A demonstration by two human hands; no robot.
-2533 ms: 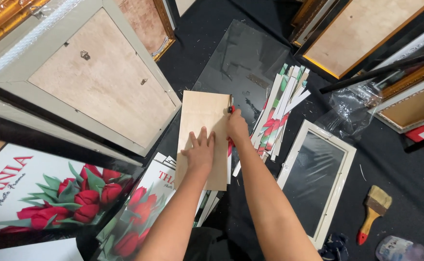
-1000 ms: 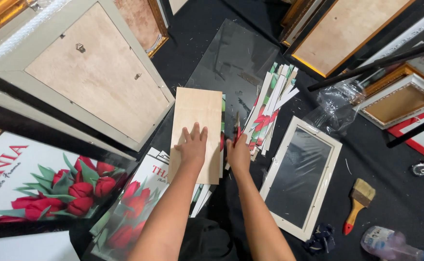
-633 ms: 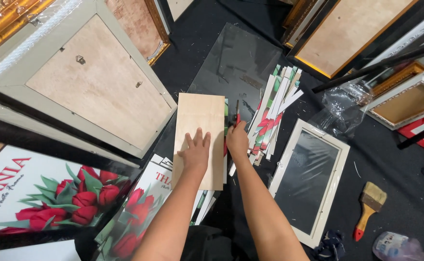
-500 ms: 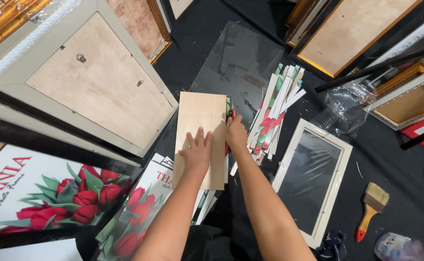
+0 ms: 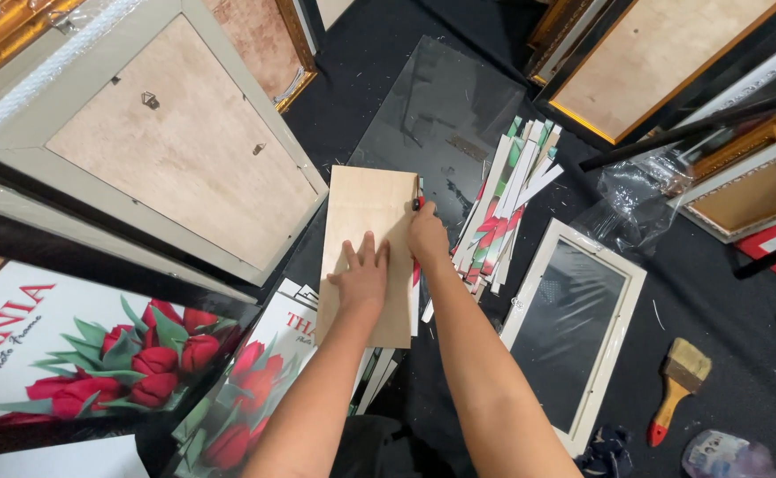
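— Where is the board?
— The plain wooden board (image 5: 368, 252) lies flat on the black floor, over a stack of tulip prints (image 5: 268, 389). My left hand (image 5: 363, 276) presses on it, fingers spread, gripping nothing.
— And the other?
— My right hand (image 5: 427, 234) is curled at the board's right edge around a small cutter (image 5: 419, 196), beside the trimmed paper strips (image 5: 507, 204)

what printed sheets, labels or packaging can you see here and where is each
Large printed poster, lower left: white sheet, red tulips, green leaves.
Stack of tulip prints, under the left hand's wooden board.
Cut print strips, fanned right of the right hand: white, red, green.
Clear plastic wrap, crumpled, right.
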